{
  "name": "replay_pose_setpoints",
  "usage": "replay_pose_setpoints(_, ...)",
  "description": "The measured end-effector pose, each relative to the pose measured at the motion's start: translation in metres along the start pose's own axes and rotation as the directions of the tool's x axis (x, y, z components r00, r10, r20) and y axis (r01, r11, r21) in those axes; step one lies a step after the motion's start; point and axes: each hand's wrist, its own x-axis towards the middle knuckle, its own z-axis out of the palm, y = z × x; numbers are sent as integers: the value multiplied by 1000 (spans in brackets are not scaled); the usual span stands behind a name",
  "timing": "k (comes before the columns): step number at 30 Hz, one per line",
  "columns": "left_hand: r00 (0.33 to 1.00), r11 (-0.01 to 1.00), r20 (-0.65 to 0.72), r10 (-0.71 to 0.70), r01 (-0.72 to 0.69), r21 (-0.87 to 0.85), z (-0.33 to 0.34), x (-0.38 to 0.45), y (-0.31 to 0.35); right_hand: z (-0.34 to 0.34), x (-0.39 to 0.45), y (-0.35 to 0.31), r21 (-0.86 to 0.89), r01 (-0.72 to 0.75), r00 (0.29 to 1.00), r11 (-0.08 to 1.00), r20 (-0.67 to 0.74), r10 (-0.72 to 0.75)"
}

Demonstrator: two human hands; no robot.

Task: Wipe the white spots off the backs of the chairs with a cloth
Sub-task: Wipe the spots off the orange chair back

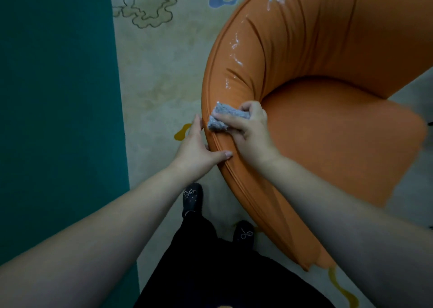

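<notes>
Wiping: right hand (248, 129) fingers curled on grey cloth (219, 118), pressed to orange chair (304, 50) back rim
Brace: left hand (199, 153) fingers straight against rim
Next: white spots (235, 47) farther along; slide cloth there

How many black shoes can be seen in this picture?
2: one black shoe on the carpet below the left hand, another black shoe beside the orange chair's base.

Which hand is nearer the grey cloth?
Right. The right hand grips the grey cloth on the orange chair's backrest top; the left hand rests on the backrest's outer edge, just left of the cloth.
</notes>
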Motion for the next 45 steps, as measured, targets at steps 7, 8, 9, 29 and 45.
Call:
replay_pose_setpoints(7, 973, 999, 229, -28, 31, -10, -22, 25, -1, 1, -28, -5, -63, -16, 999, 998, -34, 14)
replay_pose_setpoints(8, 969, 999, 244, -35, 40, -18, -22, 26, -3, 2, -12, -7, -85, -21, 999, 996, -47, 17)
replay_pose_setpoints(9, 969, 999, 245, -32, 36, -12, -22, 26, -3, 3, 5, -9, -98, -27, 998, 995, -67, 21)
replay_pose_setpoints(29, 924, 1000, 383, -10, 21, -24, -44, 70, -5, 22, 5, -18, -135, -113, 977, 984, -194, 86)
replay_pose_setpoints(45, 909, 992, 405, 103, -67, -103, -58, 98, 7, 20, 61, -16, 27, -229, 924, 973, -309, 225)
